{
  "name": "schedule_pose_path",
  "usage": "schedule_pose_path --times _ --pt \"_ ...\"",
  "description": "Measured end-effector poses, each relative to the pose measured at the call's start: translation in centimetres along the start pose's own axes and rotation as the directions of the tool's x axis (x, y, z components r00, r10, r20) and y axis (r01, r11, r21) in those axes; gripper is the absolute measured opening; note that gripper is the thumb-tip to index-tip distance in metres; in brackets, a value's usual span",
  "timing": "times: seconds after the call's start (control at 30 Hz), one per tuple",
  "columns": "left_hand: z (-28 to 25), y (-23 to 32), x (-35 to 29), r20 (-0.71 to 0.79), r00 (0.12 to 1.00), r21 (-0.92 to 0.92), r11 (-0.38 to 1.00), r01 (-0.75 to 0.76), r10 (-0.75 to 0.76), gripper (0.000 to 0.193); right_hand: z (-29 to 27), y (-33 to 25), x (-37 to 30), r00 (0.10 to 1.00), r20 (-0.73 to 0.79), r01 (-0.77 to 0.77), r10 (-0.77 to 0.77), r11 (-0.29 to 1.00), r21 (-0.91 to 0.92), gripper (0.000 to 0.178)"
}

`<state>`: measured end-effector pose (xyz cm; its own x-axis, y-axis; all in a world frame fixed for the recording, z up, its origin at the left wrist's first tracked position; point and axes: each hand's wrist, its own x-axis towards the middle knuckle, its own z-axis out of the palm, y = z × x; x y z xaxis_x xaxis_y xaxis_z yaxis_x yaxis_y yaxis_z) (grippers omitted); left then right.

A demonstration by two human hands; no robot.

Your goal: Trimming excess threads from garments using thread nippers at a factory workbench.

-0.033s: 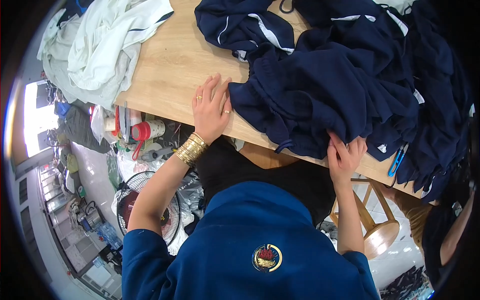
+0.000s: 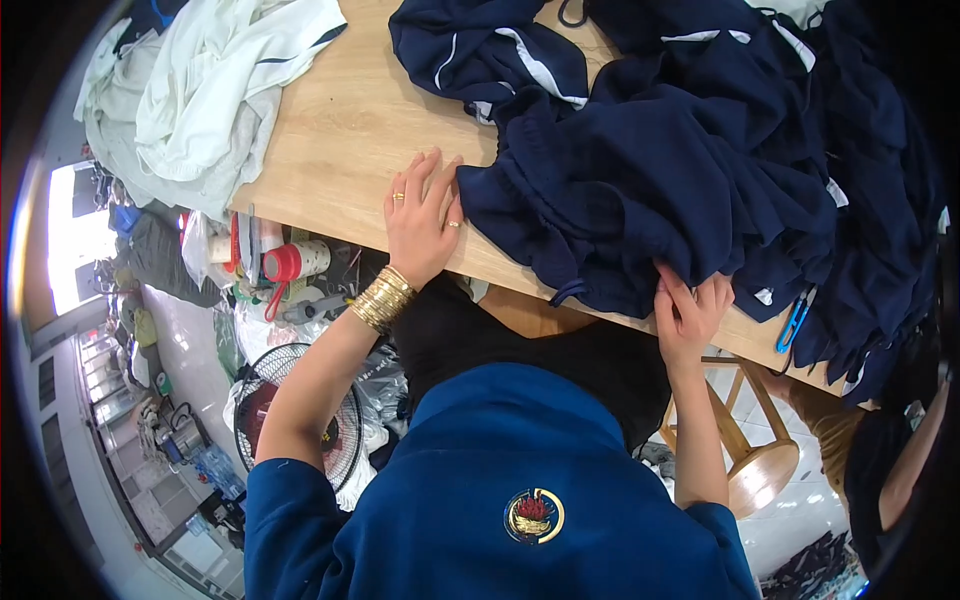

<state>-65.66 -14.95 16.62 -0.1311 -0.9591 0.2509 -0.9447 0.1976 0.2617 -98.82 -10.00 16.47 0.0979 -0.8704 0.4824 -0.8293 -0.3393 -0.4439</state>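
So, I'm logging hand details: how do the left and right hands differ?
The left hand wears rings and has gold-coloured bangles at its wrist; the right hand shows neither. The left hand lies with fingers extended on the wooden table, beside the navy garment; the right hand's fingers are bent at that garment's near edge. Both are ungloved and at the table's near side.

Up at the top left, white garments [image 2: 205, 95] sprawl over a grey garment [image 2: 255, 150]; just below, there's a pale tumbler [image 2: 314, 258] with a red lid [image 2: 284, 263]. Down further, a round fan [image 2: 262, 398] in its black wire cage! Across to the right, a slim blue tool [image 2: 795, 322], then a wooden stool [image 2: 765, 478], round-seated, and near it a person in tan trousers [image 2: 828, 430].
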Motion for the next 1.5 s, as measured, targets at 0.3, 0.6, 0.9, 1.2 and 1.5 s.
schedule_pose_path --times 0.3,0.6,0.9,1.2,1.5 --pt "0.0 -0.1 0.1 0.007 1.000 0.011 1.000 -0.001 0.001 0.050 0.0 0.0 0.0 1.000 -0.013 -0.010 0.010 1.000 0.018 0.023" --pt "0.0 -0.2 -0.1 -0.005 1.000 -0.021 1.000 -0.004 0.004 0.051 0.1 -0.1 0.1 0.999 -0.038 0.010 -0.010 1.000 0.005 0.024" --pt "0.0 0.2 -0.1 0.002 1.000 0.007 1.000 0.003 -0.003 0.049 0.0 0.1 -0.2 0.999 -0.021 0.027 -0.027 1.000 -0.005 0.022" --pt "0.1 0.2 0.1 -0.006 1.000 0.039 0.999 -0.004 0.005 0.048 -3.5 -3.8 0.7 0.997 -0.002 0.073 -0.073 0.983 0.169 0.034" --pt "0.0 0.3 0.2 -0.042 0.999 0.040 0.999 -0.013 0.014 0.045 13.0 -9.0 -7.9 0.757 0.642 -0.334 -0.120 0.773 0.539 0.032"
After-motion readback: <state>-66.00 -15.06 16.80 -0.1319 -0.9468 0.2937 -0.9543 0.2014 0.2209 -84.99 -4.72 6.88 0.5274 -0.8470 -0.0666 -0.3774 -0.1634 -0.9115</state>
